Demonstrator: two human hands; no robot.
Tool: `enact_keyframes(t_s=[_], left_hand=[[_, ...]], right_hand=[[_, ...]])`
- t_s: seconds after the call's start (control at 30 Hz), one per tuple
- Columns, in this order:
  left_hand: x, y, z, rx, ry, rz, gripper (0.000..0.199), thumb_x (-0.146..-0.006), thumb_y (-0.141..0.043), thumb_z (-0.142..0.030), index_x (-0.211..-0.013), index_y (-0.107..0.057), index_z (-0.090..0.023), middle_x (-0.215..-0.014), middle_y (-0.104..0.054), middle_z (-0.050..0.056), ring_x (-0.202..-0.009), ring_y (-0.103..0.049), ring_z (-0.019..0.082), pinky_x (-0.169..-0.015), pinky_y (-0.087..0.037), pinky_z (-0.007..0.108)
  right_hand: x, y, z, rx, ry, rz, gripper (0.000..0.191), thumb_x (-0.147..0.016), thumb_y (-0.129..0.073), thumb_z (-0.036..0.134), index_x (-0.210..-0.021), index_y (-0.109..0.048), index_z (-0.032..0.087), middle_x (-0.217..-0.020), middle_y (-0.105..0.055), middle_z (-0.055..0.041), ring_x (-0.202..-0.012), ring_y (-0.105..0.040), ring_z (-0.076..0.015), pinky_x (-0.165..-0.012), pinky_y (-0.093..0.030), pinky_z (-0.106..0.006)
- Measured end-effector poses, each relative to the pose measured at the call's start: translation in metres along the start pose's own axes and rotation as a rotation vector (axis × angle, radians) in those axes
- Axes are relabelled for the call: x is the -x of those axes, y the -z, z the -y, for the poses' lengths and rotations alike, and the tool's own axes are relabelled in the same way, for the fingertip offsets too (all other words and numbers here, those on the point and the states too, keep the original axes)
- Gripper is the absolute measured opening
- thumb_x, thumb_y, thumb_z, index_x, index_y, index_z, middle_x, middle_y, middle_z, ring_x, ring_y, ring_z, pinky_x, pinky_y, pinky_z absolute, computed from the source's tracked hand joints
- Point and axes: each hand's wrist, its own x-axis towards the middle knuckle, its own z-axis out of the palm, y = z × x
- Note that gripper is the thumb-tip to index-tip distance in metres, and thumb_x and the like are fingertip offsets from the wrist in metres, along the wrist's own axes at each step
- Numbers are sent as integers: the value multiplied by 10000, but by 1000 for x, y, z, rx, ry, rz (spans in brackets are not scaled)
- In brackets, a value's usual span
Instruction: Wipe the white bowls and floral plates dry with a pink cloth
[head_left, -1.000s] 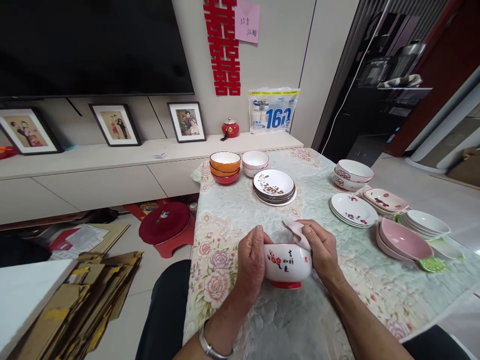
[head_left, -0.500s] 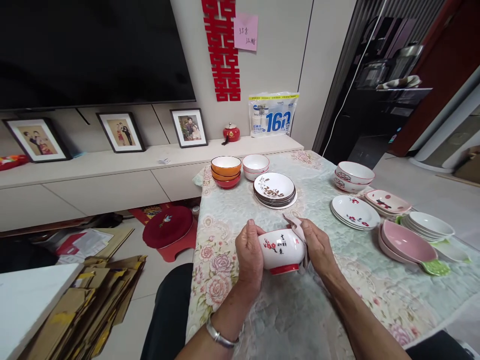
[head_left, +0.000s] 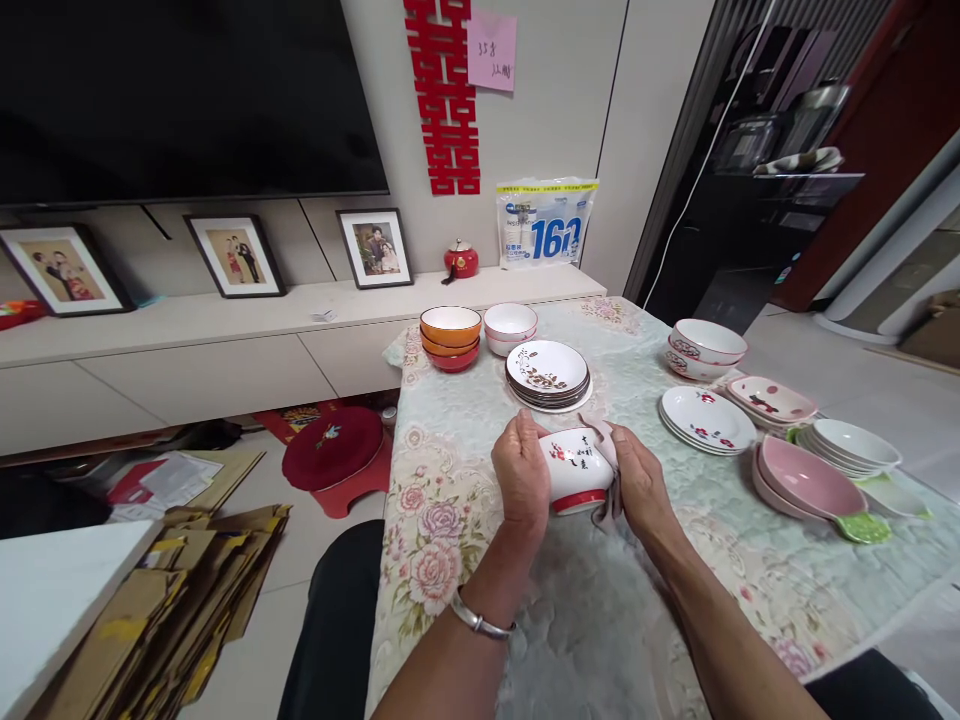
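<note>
Tilted bowl, held over table

You had the bowl betw. both hands, nearer you than the plates. Your L hand cupped one side, thumb up; its other fingers were mostly hidden, so couldn't tell their spread. Your R hand was closed on the cloth, pressing it agst. the opp. side. Bowl looked ceramic: prob. stiff, midweight, slick-glazed, breakable if dropped. Cloth looked thin & soft. Best hold, IMO: opp. sides, w/ support under the red foot.
</note>
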Motion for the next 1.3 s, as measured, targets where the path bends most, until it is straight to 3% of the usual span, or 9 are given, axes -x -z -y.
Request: enact_keyframes(t_s=[0.57,1.3], left_hand=[[12,5,-2,-63,-124,69,423,-967,-368,-386,-618,-531,-212,-589,-616,12,-558,-554,149,-593,-391,261],[13,11,4,-13,-107,64,422,-958,-378,-391,-606,-527,-213,-593,-617,11,-568,-550,150,-611,-400,261]], right_hand=[[0,-1,-4,14,-20,6,496,-952,-362,532,-1076,-680,172,-1010,-706,-67,-962,-608,-237,-870,-447,-343],[2,-3,-1,43,29,18,486,-952,-364,515,-1119,-679,184,-1144,-698,-80,-1049,-613,-243,-914,-444,-350]])
